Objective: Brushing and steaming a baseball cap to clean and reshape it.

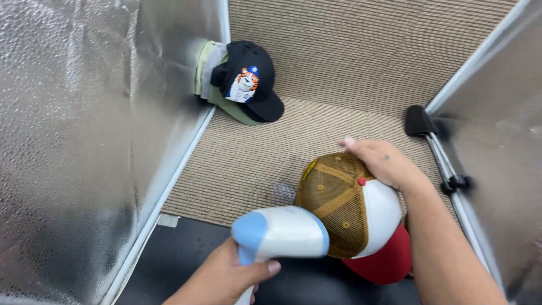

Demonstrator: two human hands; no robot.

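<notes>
My right hand (384, 162) rests on top of a trucker cap (350, 212) with a tan mesh back, a white front panel and a red brim, gripping its crown on the striped beige mat (254, 158). My left hand (226, 279) holds the handle of a white and light-blue handheld device (282, 232), whose head points at the mesh side of the cap. A stack of caps (240, 82) lies in the far left corner, topped by a black cap with a cartoon tiger patch.
Shiny silver panels (73, 141) wall in the mat on the left and on the right (502, 147). A black clip (419, 121) and a black clamp (456, 183) sit on the right frame. Dark flooring (169, 260) lies at the near edge.
</notes>
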